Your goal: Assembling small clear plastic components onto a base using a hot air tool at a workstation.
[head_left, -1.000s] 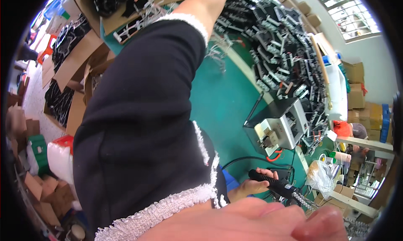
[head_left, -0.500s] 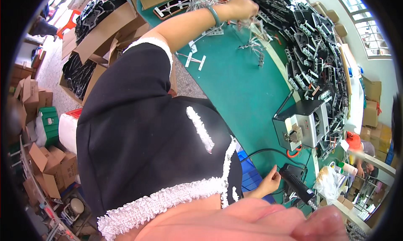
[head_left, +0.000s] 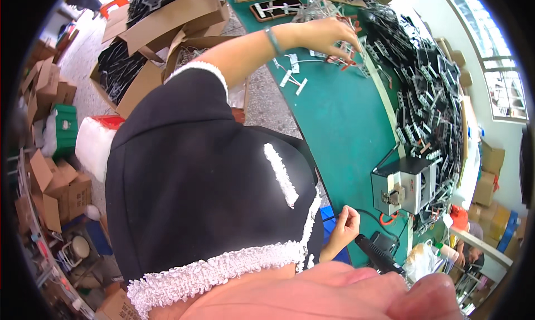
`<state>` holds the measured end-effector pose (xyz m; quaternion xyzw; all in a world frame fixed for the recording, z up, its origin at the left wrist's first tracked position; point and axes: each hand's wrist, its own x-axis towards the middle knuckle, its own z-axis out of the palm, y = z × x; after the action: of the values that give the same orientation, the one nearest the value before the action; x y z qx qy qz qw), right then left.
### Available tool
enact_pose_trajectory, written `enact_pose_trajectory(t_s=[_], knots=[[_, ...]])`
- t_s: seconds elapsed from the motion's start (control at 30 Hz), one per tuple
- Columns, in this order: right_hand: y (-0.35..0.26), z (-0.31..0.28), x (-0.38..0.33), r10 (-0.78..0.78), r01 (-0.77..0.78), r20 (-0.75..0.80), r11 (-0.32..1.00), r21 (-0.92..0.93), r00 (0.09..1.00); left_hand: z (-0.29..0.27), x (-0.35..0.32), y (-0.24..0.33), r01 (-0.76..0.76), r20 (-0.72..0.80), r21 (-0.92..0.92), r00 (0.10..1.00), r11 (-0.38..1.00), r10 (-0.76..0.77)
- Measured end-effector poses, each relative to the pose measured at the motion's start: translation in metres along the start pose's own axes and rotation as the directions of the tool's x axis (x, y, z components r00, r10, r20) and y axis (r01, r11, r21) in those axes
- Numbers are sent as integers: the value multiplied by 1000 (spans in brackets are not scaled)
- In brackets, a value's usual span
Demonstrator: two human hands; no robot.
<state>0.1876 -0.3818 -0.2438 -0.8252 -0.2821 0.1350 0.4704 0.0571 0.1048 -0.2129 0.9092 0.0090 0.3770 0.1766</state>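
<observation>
My left hand point(head_left: 330, 37), its arm stretched to the far end of the green table, is open with fingers spread. It is over a small tangle of white strips with red and white wires point(head_left: 363, 68); whether the fingertips touch it I cannot tell. Beside the wrist lies a white H-shaped wired piece point(head_left: 293, 80). My right hand point(head_left: 348, 224) is raised at the near table edge, thumb and fingers pinched together. What it holds, if anything, is too small to make out. Close to it lies a black cylindrical tool point(head_left: 380, 255).
A grey-and-black box-shaped machine point(head_left: 403, 186) stands on the green table point(head_left: 345, 147). Behind it, black brackets with white strips point(head_left: 429, 108) form a long heap. A phone point(head_left: 274, 10) lies near more wired strips. Cartons point(head_left: 167, 27) stand left; another person point(head_left: 473, 253) is at lower right.
My left hand has lowered from a fist around dangling wired strips to spread fingers, and the strips hang there no longer. My right hand stays pinched; the view has shifted.
</observation>
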Motion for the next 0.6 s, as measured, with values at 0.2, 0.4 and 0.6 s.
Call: enact_pose_trajectory(t_s=[0.2, 0.4, 0.6], knots=[[-3, 13, 10, -127, 129, 47, 991, -43, 991, -131, -70, -63, 622, -788, 29, 496, 782, -366], [-3, 37, 28, -78, 86, 68, 989, -121, 995, -111, -121, -118, 780, -731, 0, 426, 625, -533], [3, 46, 31, -147, 149, 28, 951, -271, 989, -148, -65, -143, 907, -813, 253, 388, 338, -435]])
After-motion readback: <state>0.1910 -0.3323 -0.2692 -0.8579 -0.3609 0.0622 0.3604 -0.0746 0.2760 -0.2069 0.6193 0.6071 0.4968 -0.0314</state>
